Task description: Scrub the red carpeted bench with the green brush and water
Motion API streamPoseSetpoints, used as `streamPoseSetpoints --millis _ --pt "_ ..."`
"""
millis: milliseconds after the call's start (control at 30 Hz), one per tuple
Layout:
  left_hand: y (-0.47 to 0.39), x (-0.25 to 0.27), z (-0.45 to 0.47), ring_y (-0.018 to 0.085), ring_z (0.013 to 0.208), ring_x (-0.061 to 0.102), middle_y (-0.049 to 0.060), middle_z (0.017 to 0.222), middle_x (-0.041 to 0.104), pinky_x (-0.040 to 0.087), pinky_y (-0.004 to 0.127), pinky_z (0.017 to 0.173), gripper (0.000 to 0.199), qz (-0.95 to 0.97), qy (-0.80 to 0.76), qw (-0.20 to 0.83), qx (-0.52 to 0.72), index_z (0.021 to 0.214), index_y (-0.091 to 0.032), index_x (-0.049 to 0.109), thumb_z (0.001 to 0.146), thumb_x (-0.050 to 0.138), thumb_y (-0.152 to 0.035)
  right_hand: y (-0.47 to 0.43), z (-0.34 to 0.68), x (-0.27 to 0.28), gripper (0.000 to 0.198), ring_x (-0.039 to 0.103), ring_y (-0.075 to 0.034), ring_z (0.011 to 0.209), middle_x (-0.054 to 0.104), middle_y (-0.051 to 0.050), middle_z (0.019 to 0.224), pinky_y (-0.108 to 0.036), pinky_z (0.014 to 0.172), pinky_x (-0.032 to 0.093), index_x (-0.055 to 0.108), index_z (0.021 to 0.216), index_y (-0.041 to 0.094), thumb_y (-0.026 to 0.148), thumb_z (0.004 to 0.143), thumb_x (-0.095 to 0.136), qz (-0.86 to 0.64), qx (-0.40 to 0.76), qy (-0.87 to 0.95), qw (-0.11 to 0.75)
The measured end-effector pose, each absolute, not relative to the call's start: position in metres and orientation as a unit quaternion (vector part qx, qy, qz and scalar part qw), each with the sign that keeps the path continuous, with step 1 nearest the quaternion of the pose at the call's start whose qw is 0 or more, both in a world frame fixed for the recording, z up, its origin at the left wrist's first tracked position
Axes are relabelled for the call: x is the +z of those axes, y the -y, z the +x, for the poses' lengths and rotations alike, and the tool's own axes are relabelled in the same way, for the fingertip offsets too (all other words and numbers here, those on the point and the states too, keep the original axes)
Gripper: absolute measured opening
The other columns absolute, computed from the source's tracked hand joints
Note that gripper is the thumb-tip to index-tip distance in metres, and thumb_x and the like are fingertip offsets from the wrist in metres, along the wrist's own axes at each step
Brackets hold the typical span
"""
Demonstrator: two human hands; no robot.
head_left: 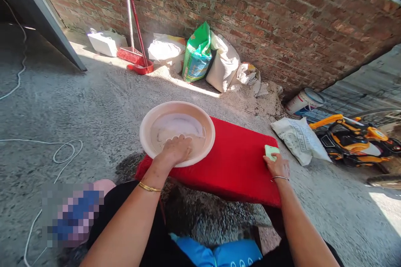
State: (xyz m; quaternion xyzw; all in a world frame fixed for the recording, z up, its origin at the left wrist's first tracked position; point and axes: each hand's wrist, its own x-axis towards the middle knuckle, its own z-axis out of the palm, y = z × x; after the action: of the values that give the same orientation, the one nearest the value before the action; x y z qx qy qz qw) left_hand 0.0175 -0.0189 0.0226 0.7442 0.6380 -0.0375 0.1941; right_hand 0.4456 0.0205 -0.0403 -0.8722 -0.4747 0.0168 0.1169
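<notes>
Looking down at a low bench with a red cover (234, 162), with a pale pink basin (145, 127) sitting on its left end and cloudy water (180, 123) inside. Left hand (178, 150) in over the basin's near side, with fingers bent and close together. Can't tell about any grip there — fingertips mostly hidden from this angle.

Right hand (278, 166) way over at the other end of the bench, pinching a pale green block (271, 149) between thumb and fingers, right by the far right corner of the red cover. Can't tell soap from sponge at this size. Yellow bracelet (149, 187) on the left wrist, thin band (281, 177) on the right.

Along the brick wall (266, 0), left to right: a white box (106, 44), a red broom-and-dustpan set (139, 67), then a green bag (196, 56) and a whitish sack (223, 64) leaning close together. Over to the right, a bucket (302, 102), a flat pale sack (299, 137) and a yellow-and-black toy excavator (351, 139). Also a pale cable looped on the concrete floor (94, 108) at left — plus something blue (216, 254) down below the bench.
</notes>
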Motion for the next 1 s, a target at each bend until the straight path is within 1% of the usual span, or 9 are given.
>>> streamPoseSetpoints --millis 100,200,333,433,567,733,867,933,1000 --pt "0.019 0.02 0.017 0.033 0.116 0.056 0.014 0.123 0.057 0.045 0.048 0.093 0.036 0.743 -0.64 0.194 -0.031 0.125 -0.021 0.054 0.093 0.041 -0.032 -0.041 0.4 -0.044 0.05 0.056 -0.028 0.097 0.058 -0.013 0.099 -0.038 0.08 0.044 0.065 0.117 0.019 0.049 0.078 0.063 -0.83 0.03 0.537 0.148" --pt "0.018 0.017 0.015 0.033 0.115 0.056 0.014 0.123 0.057 0.045 0.048 0.092 0.036 0.743 -0.638 0.198 -0.032 0.123 -0.022 0.055 0.093 0.04 -0.033 -0.068 0.317 -0.044 0.049 0.055 -0.025 0.095 0.058 -0.013 0.103 -0.035 0.082 0.043 0.064 0.12 0.019 0.048 0.08 0.062 -0.773 0.06 0.61 0.166" --pt "0.016 0.017 0.014 0.032 0.113 0.056 0.013 0.123 0.057 0.046 0.047 0.09 0.033 0.745 -0.636 0.198 -0.049 0.12 -0.022 0.055 0.093 0.039 -0.033 -0.1 0.222 -0.037 0.043 0.053 -0.023 0.099 0.055 -0.012 0.112 -0.032 0.084 0.041 0.064 0.123 0.021 0.042 0.086 0.058 -0.696 0.109 0.691 0.161" --pt "0.016 0.019 0.014 0.031 0.111 0.057 0.012 0.121 0.057 0.047 0.046 0.09 0.032 0.744 -0.637 0.196 -0.055 0.119 -0.022 0.056 0.093 0.04 -0.033 -0.116 0.202 -0.035 0.037 0.052 -0.023 0.102 0.054 -0.01 0.116 -0.031 0.085 0.04 0.064 0.123 0.025 0.038 0.091 0.052 -0.663 0.13 0.724 0.14" --pt "0.016 0.017 0.014 0.03 0.11 0.058 0.01 0.119 0.058 0.046 0.045 0.092 0.031 0.744 -0.637 0.193 -0.056 0.117 -0.023 0.056 0.093 0.04 -0.032 -0.127 0.246 -0.038 0.042 0.053 -0.023 0.103 0.054 -0.009 0.118 -0.032 0.088 0.04 0.063 0.124 0.027 0.044 0.086 0.06 -0.69 0.11 0.703 0.132" --pt "0.015 0.016 0.014 0.028 0.112 0.058 0.009 0.119 0.059 0.047 0.044 0.093 0.031 0.743 -0.64 0.187 -0.061 0.118 -0.025 0.057 0.093 0.04 -0.032 -0.12 0.362 -0.026 0.044 0.055 -0.026 0.104 0.059 -0.013 0.112 -0.035 0.087 0.04 0.066 0.118 0.023 0.044 0.08 0.066 -0.808 0.089 0.566 0.138" --pt "0.015 0.021 0.017 0.03 0.114 0.057 0.011 0.123 0.058 0.046 0.046 0.094 0.034 0.734 -0.645 0.197 -0.08 0.121 -0.023 0.057 0.093 0.041 -0.034 -0.093 0.455 -0.016 0.044 0.05 -0.033 0.113 0.059 -0.019 0.112 -0.047 0.088 0.039 0.064 0.116 0.019 0.047 0.084 0.055 -0.862 0.084 0.485 0.119" --pt "0.013 0.021 0.017 0.028 0.115 0.056 0.011 0.125 0.057 0.045 0.044 0.096 0.036 0.733 -0.646 0.199 -0.078 0.125 -0.023 0.055 0.093 0.042 -0.035 -0.079 0.488 -0.024 0.042 0.051 -0.034 0.11 0.061 -0.015 0.105 -0.052 0.087 0.039 0.065 0.11 0.025 0.055 0.084 0.05 -0.869 0.071 0.47 0.14" --pt "0.012 0.019 0.017 0.027 0.116 0.056 0.011 0.126 0.057 0.045 0.042 0.096 0.038 0.731 -0.646 0.203 -0.078 0.128 -0.024 0.055 0.094 0.042 -0.036 -0.061 0.503 -0.041 0.046 0.053 -0.034 0.1 0.061 -0.013 0.094 -0.053 0.081 0.04 0.064 0.107 0.027 0.062 0.085 0.044 -0.811 0.07 0.551 0.183"
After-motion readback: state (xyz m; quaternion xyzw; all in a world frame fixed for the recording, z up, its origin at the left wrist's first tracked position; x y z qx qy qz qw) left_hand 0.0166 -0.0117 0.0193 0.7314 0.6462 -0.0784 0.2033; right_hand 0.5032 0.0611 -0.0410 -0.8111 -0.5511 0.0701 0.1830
